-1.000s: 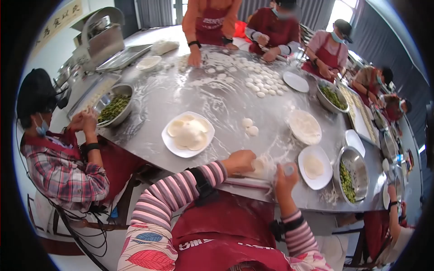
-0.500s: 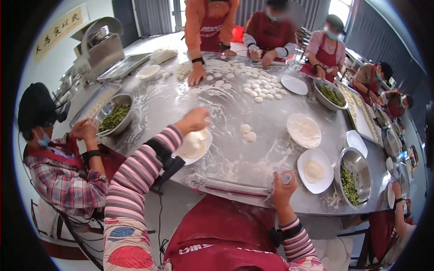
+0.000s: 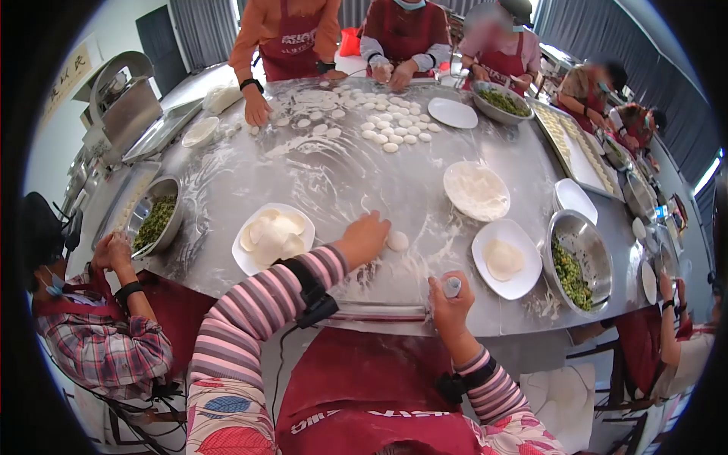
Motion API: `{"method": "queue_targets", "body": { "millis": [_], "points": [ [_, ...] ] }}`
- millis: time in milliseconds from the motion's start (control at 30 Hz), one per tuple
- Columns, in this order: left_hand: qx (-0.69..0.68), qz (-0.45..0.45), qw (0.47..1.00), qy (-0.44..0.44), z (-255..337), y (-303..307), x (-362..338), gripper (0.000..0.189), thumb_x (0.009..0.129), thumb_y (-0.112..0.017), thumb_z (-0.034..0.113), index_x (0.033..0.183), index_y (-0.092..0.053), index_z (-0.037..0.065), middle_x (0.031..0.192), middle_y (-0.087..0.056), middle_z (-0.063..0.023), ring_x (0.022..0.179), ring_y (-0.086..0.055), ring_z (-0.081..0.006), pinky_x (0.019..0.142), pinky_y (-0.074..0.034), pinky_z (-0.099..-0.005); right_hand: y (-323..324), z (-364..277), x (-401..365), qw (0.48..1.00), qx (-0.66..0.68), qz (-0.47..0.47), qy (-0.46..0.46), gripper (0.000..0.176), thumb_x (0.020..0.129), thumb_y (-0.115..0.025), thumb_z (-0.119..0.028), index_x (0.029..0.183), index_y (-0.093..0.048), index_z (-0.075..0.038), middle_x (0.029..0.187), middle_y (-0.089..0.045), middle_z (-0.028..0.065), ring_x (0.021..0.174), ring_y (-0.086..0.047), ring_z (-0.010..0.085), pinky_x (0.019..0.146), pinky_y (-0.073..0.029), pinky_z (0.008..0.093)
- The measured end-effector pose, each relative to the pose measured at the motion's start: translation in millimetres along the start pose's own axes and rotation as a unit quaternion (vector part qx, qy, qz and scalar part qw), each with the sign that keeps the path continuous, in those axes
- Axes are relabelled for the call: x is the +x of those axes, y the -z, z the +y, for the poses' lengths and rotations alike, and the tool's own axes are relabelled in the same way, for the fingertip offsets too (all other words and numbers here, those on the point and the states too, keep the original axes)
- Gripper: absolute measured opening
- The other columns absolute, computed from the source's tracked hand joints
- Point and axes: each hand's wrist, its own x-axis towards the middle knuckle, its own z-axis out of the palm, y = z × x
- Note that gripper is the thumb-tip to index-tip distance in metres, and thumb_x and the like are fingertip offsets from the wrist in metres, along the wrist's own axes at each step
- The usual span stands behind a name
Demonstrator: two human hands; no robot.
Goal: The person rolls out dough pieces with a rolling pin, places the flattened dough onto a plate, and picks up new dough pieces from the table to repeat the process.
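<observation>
On the floured steel table [image 3: 303, 174], my left hand [image 3: 364, 236] is down with curled fingers over a small dough piece, which they mostly cover. A second flattened dough piece [image 3: 397, 240] lies just right of those fingertips. My right hand [image 3: 451, 297] is closed around a rolling pin [image 3: 453, 287] near the front edge; only its round grey end shows. Left of my left hand, a white plate [image 3: 244, 258] holds stacked dough wrappers [image 3: 274, 235]. Another white plate [image 3: 506, 290] with one wrapper [image 3: 503, 259] lies to the right, below a plate of flour [image 3: 478, 191].
Steel bowls of green filling stand at left [image 3: 173, 220], right [image 3: 599, 227] and far right [image 3: 497, 117]. Many dough pieces [image 3: 394, 125] lie at the back. A tray of dumplings [image 3: 569, 140] is beyond. Several people in aprons surround the table.
My left hand has moved from above the wrapper plate to the two dough pieces, covering one. My right hand stays closed on the rolling pin. The view has shifted.
</observation>
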Motion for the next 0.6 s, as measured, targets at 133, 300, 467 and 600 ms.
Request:
{"method": "queue_targets", "body": {
  "millis": [133, 300, 467, 600],
  "points": [
    [-0.009, 0.005, 1.0, 0.028, -13.7, 10.8, -17.3, 0.02, 0.068, -0.059, 0.01, 0.085, -0.054, 0.001, 0.09, -0.055, -0.0189, 0.079, -0.056, -0.0363, 0.071, -0.047, -0.0415, 3.7, 0.7, -5.7, 1.0, -0.025, -0.012, 0.003, 0.018, 0.074, -0.066, -0.003, 0.073, -0.048, -0.004, 0.051, -0.043, 0.0037, 0.046, -0.042, 0.0103, 0.043, -0.034, 0.0251],
    [-0.257, -0.098, 0.959, 0.064, -4.5, 6.4, -33.8, 0.023, 0.061, -0.07, 0.014, 0.076, -0.058, 0.001, 0.068, -0.058, -0.0108, 0.065, -0.057, -0.0208, 0.058, -0.046, -0.0316, 3.9, -1.7, -5.4, 1.0, -0.025, -0.012, 0.01, 0.018, 0.073, -0.066, -0.003, 0.073, -0.048, -0.004, 0.051, -0.043, 0.0041, 0.047, -0.041, 0.0089, 0.044, -0.034, 0.0253],
    [-0.352, -0.114, 0.923, 0.105, 27.2, -2.5, -41.1, 0.019, 0.062, -0.068, 0.015, 0.074, -0.062, 0.001, 0.067, -0.061, -0.012, 0.064, -0.059, -0.021, 0.059, -0.046, -0.0313, -11.1, -10.8, 22.5, 0.999, -0.023, -0.023, 0.016, 0.018, 0.073, -0.066, -0.004, 0.073, -0.049, -0.004, 0.052, -0.045, 0.0055, 0.047, -0.043, 0.0102, 0.044, -0.035, 0.0273],
    [-0.304, -0.056, 0.948, 0.071, 33.5, -16.5, -31.8, 0.014, 0.063, -0.065, 0.014, 0.07, -0.064, 0.002, 0.067, -0.062, -0.0146, 0.064, -0.061, -0.0246, 0.061, -0.046, -0.0336, -31.0, 3.6, 46.5, 0.991, -0.114, 0.0, 0.066, 0.018, 0.072, -0.067, -0.008, 0.074, -0.05, -0.003, 0.053, -0.049, 0.0106, 0.046, -0.049, 0.0216, 0.046, -0.038, 0.033]
  ]
}}
